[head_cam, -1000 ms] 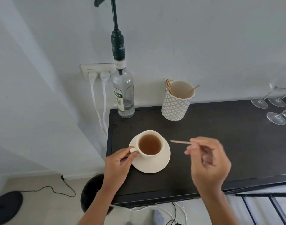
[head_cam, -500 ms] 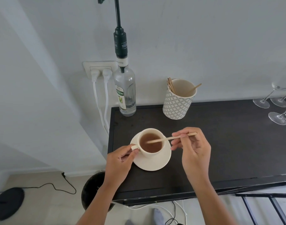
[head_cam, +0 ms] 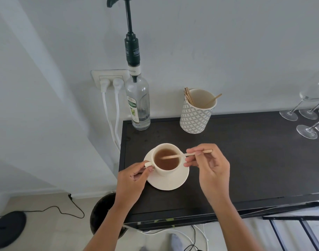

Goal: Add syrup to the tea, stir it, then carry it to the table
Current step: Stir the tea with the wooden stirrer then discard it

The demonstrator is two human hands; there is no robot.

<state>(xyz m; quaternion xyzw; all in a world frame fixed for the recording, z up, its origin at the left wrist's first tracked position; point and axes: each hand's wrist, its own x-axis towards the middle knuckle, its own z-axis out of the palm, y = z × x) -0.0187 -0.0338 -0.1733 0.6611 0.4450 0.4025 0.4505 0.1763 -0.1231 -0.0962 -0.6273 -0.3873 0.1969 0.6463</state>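
Note:
A cream cup (head_cam: 166, 170) of brown tea (head_cam: 166, 161) stands on a cream saucer (head_cam: 170, 182) near the left end of a black counter (head_cam: 245, 160). My left hand (head_cam: 132, 180) pinches the cup's handle. My right hand (head_cam: 207, 165) holds a thin wooden stir stick (head_cam: 186, 154) whose far end dips into the tea. Behind the cup, at the counter's back left corner, stands a clear syrup bottle (head_cam: 138, 104) with a tall dark pump.
A patterned cup (head_cam: 196, 115) with several wooden sticks stands at the back by the wall. Wine glasses (head_cam: 309, 122) crowd the back right corner. White plugs and cables (head_cam: 109, 105) hang left of the counter. A dark round bin (head_cam: 102, 214) sits on the floor below.
My right hand brought the stick from above the counter to the cup and put its tip into the tea. My left hand stayed on the handle.

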